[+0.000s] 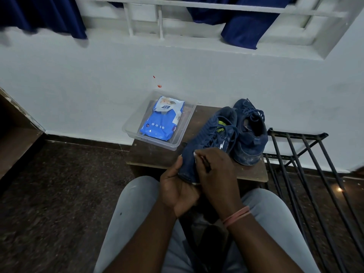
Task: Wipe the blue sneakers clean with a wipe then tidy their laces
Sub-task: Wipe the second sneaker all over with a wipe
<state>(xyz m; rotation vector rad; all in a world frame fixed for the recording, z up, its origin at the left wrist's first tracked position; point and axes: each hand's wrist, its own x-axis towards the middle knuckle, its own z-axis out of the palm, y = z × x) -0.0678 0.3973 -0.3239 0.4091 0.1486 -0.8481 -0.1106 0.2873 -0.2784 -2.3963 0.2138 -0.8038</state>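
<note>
L hand [175, 186] cups the toe of the near blue sneaker [206, 140], centre frame, while R hand [214, 172] fingers pinch a barely visible wipe [195, 154] on the upper; best w/ short firm strokes, toe held steady.

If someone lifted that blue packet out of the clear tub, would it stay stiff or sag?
The wipes packet would probably sag: its film looks soft and creased. It seems light for its size. The clear tub overhangs the stool's edge, so it might shift.
</note>
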